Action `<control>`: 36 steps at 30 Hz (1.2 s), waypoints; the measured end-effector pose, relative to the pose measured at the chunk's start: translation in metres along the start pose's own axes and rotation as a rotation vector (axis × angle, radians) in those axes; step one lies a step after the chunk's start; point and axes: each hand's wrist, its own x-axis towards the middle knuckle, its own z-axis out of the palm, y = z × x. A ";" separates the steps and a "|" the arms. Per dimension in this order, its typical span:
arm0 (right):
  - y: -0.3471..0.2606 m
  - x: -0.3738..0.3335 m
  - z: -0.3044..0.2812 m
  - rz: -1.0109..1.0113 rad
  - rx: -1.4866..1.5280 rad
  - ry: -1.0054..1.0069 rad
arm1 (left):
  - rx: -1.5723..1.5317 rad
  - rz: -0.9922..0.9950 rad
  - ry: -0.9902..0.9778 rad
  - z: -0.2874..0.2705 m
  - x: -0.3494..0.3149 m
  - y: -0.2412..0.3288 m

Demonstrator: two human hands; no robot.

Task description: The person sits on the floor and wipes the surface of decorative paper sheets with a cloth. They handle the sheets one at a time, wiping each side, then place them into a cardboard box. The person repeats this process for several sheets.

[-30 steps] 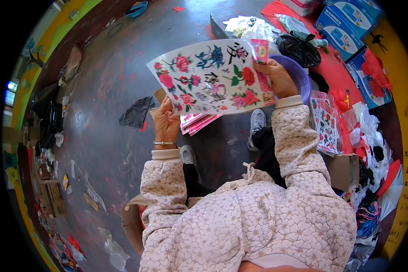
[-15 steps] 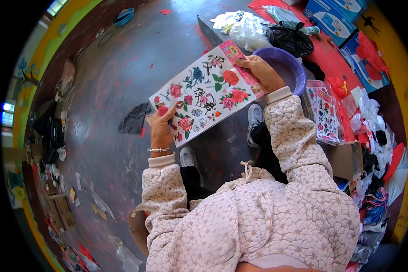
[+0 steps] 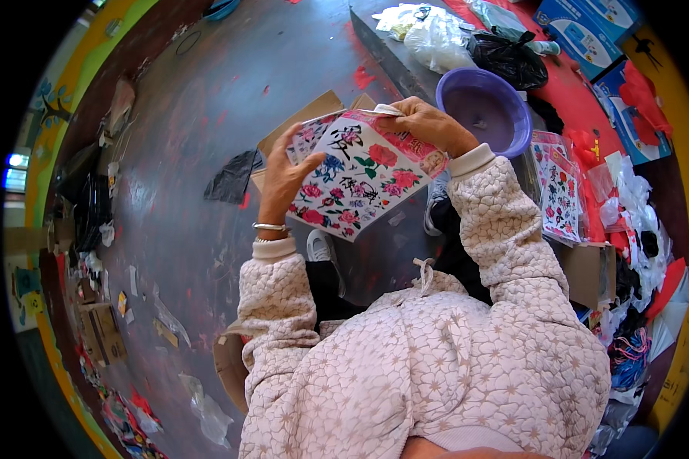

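Observation:
Between my hands is a white sticker sheet (image 3: 373,177) printed with red and pink roses and black lettering, its one end pink. It is bowed now, and a patterned part of a sheet shows behind its upper left edge; whether it is the same sheet folded or a second one, I cannot tell. My left hand (image 3: 285,177) is closed on the left edge, the thumb lying over the front. At the far right corner my right hand (image 3: 430,126) pinches the pink end, near a white folded edge. Behind the sheet, an open cardboard box (image 3: 308,111) is partly hidden.
A purple basin (image 3: 527,126) stands beyond my right hand. Right of it, more sticker sheets (image 3: 559,195) lie by a cardboard box (image 3: 589,271). Plastic bags (image 3: 436,42), a black bag (image 3: 509,60) and blue boxes (image 3: 578,34) lie farther off. Black plastic (image 3: 230,177) is on the floor.
The sheet was held out flat and stretched between my hands; now it is bowed, and my hands are closer together. My left hand has moved up along its left edge.

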 end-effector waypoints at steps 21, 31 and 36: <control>-0.015 0.008 0.027 -0.811 -0.864 0.653 | -0.407 -0.350 -0.236 0.023 -0.004 0.000; 0.038 0.032 -0.050 -0.271 -0.867 0.925 | -0.732 -0.366 0.133 0.003 -0.003 -0.014; 0.028 0.028 -0.031 0.030 -0.118 0.720 | -0.866 -0.412 0.262 -0.003 0.002 -0.025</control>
